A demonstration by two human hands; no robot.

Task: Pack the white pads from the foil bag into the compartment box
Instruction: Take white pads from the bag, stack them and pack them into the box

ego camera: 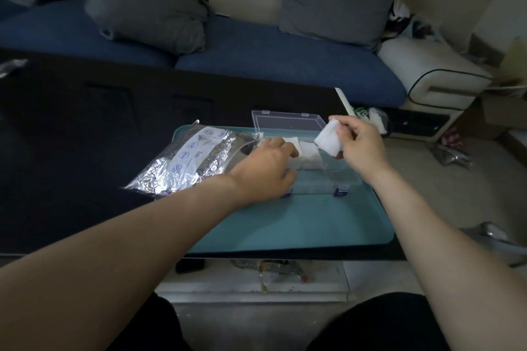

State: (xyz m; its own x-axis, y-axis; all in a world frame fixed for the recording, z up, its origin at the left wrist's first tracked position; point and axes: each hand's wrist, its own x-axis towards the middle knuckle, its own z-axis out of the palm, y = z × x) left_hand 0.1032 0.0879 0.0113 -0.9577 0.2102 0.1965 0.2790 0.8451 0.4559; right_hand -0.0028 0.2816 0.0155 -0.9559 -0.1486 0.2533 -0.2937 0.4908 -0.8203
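Note:
A clear plastic compartment box (346, 177) stands on a teal mat (299, 222), its lid (288, 121) tipped open at the back. White pads (306, 149) lie in its back compartments. The silver foil bag (185, 162) lies on its side at the left of the box, mouth toward it. My left hand (263, 169) rests over the box's left end, fingertips on a pad; whether it grips the pad is hidden. My right hand (360, 144) hovers above the right part of the box and pinches a white pad (328, 138).
The mat lies on a dark table (71, 137) whose right edge runs close to the box. A blue sofa (256, 48) with grey cushions stands behind. Clutter sits on the floor (456, 179) at the right and on a low shelf under the table.

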